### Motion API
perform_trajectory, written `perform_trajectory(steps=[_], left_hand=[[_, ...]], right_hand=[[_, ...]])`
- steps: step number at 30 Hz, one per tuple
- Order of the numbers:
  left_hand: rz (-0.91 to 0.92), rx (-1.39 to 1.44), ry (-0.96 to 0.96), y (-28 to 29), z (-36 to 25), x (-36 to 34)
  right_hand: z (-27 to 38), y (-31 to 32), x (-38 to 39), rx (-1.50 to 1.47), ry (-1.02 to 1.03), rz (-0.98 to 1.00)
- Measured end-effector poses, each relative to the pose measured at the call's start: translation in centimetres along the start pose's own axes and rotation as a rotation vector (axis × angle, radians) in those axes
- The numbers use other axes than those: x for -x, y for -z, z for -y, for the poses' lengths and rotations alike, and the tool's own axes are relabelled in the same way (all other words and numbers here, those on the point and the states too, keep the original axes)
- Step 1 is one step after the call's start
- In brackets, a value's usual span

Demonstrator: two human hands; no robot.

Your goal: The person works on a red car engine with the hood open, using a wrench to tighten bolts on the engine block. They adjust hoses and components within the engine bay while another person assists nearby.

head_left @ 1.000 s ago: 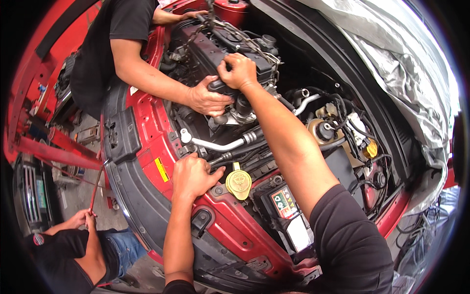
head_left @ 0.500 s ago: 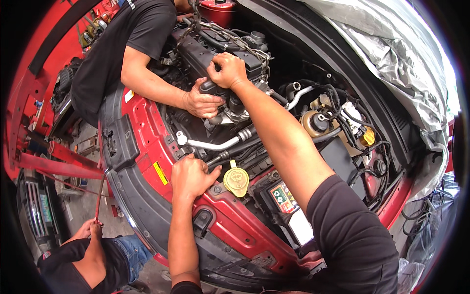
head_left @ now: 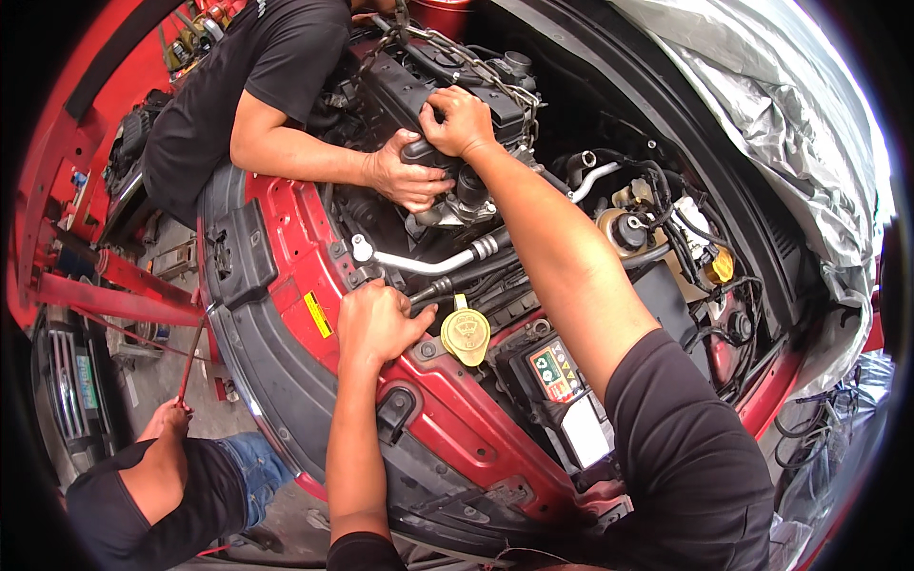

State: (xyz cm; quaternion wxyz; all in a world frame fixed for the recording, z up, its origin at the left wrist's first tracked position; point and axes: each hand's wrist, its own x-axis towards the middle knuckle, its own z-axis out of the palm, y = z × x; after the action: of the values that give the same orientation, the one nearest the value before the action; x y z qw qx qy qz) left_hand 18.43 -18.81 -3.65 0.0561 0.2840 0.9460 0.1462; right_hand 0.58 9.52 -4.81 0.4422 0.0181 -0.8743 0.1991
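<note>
Well, at the far left a crouched co-worker's hands (head_left: 173, 416) close around a red pole (head_left: 193, 362). Next comes the car's red front panel (head_left: 290, 224), where the left hand (head_left: 374, 326) lies palm down, fingers curled over the inner edge; I can't tell whether it grips or only leans. Beyond it, another co-worker's hand (head_left: 411, 174) cups the near corner of the engine (head_left: 392, 93), which sits in the upper middle with a chain (head_left: 476, 65) over it. The right hand (head_left: 459, 121), curled like a fist, bears on that same corner; its grasp is hidden. Farther right is the battery (head_left: 555, 373). The step looks like steadying the engine; the next move seems to call for even pressure from both people and fingers clear of pinches.
</note>
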Motion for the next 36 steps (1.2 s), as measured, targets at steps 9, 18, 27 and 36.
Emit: perform_trajectory(steps=[9, 18, 27, 36], left_hand=[[0.041, -0.022, 0.008, 0.4, 0.0, -0.2], [-0.043, -0.020, -0.061, -0.3, 0.6, -0.1], [-0.018, -0.011, -0.049, 0.5, 0.1, 0.0], [-0.026, 0.024, -0.085, 0.5, 0.4, 0.1]], right_hand=[[0.3, 0.1, -0.1, 0.012, -0.021, 0.036], [0.8, 0.2, 0.0, 0.010, -0.084, 0.043], [2.7, 0.9, -0.3, 0.063, -0.212, 0.167], [5.1, 1.3, -0.4, 0.073, -0.434, 0.244]])
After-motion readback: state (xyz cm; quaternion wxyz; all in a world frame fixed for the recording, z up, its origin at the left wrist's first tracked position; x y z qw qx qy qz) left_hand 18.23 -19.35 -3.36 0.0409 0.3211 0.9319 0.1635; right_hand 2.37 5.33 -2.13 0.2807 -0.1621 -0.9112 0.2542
